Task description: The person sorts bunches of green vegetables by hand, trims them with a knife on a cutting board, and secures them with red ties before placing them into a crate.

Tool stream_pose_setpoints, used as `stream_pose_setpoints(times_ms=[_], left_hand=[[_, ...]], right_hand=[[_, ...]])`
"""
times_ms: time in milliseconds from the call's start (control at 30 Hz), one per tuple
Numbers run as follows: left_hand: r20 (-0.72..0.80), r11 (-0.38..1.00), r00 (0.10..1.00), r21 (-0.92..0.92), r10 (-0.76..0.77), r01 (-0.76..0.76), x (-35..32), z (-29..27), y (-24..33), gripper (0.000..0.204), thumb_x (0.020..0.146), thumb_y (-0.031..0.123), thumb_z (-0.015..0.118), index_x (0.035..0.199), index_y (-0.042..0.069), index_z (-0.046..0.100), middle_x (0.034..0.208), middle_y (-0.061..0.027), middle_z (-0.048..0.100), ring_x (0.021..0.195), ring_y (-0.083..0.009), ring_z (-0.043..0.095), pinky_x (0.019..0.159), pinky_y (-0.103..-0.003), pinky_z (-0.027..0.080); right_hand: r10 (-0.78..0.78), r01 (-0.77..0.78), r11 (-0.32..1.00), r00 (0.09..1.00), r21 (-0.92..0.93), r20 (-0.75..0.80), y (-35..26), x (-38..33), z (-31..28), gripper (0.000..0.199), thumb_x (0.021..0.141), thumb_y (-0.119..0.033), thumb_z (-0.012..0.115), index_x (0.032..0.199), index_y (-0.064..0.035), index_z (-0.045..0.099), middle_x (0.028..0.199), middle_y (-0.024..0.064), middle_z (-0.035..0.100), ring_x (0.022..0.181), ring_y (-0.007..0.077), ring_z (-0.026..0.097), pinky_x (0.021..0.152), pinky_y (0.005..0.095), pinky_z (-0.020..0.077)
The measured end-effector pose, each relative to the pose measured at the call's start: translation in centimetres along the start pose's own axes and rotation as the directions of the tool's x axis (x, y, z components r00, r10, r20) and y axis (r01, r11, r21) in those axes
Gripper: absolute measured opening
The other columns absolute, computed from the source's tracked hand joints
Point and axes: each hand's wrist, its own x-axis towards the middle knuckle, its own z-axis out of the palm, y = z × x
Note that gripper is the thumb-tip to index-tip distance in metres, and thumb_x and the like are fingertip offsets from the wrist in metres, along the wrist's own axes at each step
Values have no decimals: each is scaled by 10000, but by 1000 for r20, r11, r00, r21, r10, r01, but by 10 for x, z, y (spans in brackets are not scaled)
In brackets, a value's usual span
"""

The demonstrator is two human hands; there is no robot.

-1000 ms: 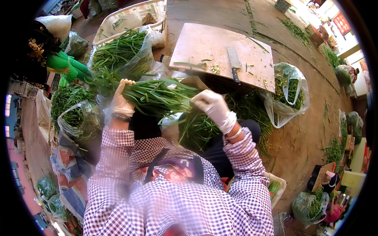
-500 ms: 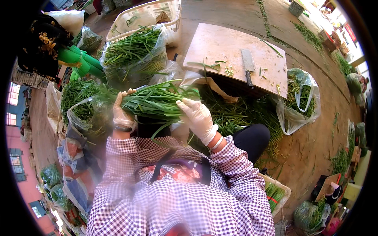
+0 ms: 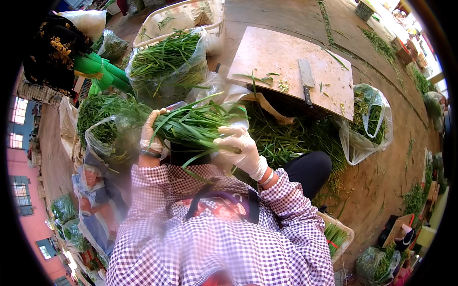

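Observation:
In front of my lap I hold a loose bunch of garlic chives (image 3: 193,123), its long flat green leaves lying crosswise. My gloved left hand (image 3: 150,134) is closed around the left end, with part of its fingers behind the leaves. At the right end my gloved right hand (image 3: 242,151) has its fingers bent and closed on the stems; the fingertips are partly hidden. A few leaves hang below the bunch. More loose greens (image 3: 281,136) lie heaped just beyond my right hand.
Ahead to the right, a cleaver (image 3: 306,78) rests on a wooden board (image 3: 262,52) among cut scraps. Bagged greens (image 3: 164,59) stand ahead, before a white plastic basket (image 3: 177,13). Another open bag (image 3: 355,143) sits right of the board. A crate (image 3: 346,243) with bundled stems is by my right hip.
My right hand has moved slightly lower along the right end of the bunch, and its fingers are more bent. My left hand keeps its hold. The whole view has shifted a little.

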Motion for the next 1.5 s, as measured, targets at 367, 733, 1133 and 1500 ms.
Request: stream_pose_setpoints(times_ms=[367, 733, 1133, 1500], left_hand=[[72, 1000, 997, -13, -2, 3, 7, -15, 1, 159, 947, 164, 606, 974, 17, 660, 1061, -103, 677, 1012, -251, 630, 960, -419, 511], [58, 1000, 998, -28, 1, 1, 7, -18, -2, 161, 944, 163, 610, 994, 18, 659, 1068, -111, 685, 1010, -250, 639, 946, -412, 523], [63, 986, 996, -153, -59, 68, 9, -25, -6, 147, 951, 165, 603, 992, 34, 657, 1073, -95, 685, 984, -235, 650, 927, -390, 534], [135, 945, 971, -287, 198, -153, 6, -20, -3, 218, 932, 213, 592, 1039, 39, 668, 1142, -103, 671, 1127, -254, 597, 1023, -450, 473]], right_hand=[[-104, 140, 926, 987, -352, 118, 8, -5, 10, 283, 719, -159, 763, 990, -137, 682, 935, 24, 664, 853, 253, 597, 766, 375, 489], [-194, 206, 913, 979, -353, 69, 7, -3, 19, 229, 775, -70, 664, 1003, -90, 655, 849, 58, 630, 768, 255, 584, 687, 368, 484], [661, -115, 565, 657, -817, 364, 7, -27, -65, 155, 767, -265, 732, 815, -117, 730, 717, 100, 659, 724, 297, 659, 656, 407, 530], [50, 37, 971, 934, -237, 353, -49, 8, 14, 323, 822, -258, 697, 1060, -59, 609, 871, 136, 639, 773, 311, 649, 666, 415, 527]])
